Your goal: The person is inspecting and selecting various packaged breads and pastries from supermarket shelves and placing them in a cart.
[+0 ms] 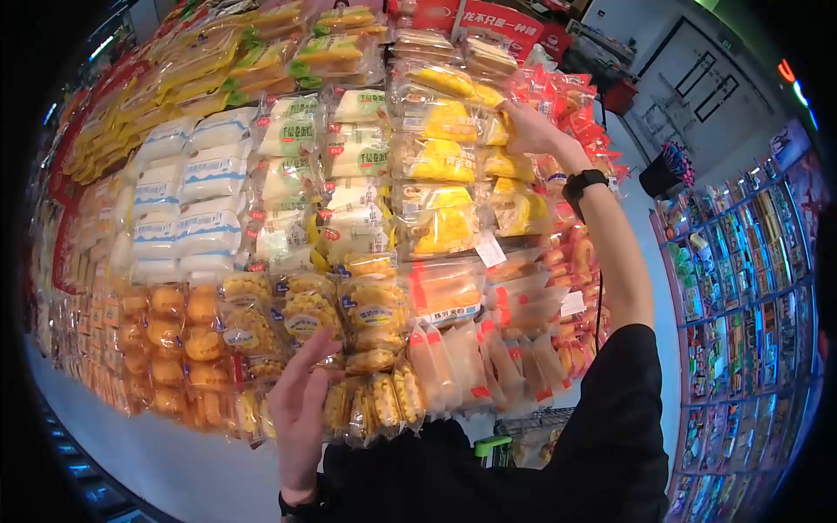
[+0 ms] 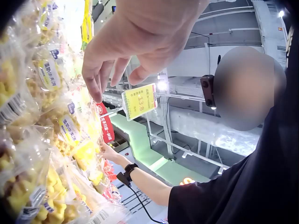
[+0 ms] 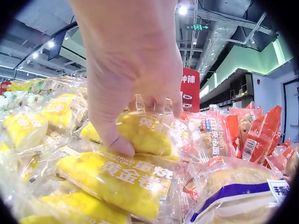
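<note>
My right hand (image 1: 536, 132) reaches to the far right of the display, at a column of yellow egg roll cakes (image 1: 447, 166) in clear wrappers. In the right wrist view its thumb (image 3: 122, 145) lies on the near side of one wrapped yellow roll cake (image 3: 147, 136), with the fingers curled over the far side. Another yellow roll cake (image 3: 117, 182) lies just below. My left hand (image 1: 301, 405) hovers at the near edge, over bagged waffle-patterned biscuits (image 1: 375, 305). Its fingers are loosely bent with nothing between them, also in the left wrist view.
Orange round cakes (image 1: 167, 331) and white packs (image 1: 205, 174) fill the left side. Red-wrapped breads (image 3: 261, 135) border the yellow column. A yellow price card (image 2: 140, 102) stands above the packs. Shelves of small goods (image 1: 741, 322) stand across the aisle at right.
</note>
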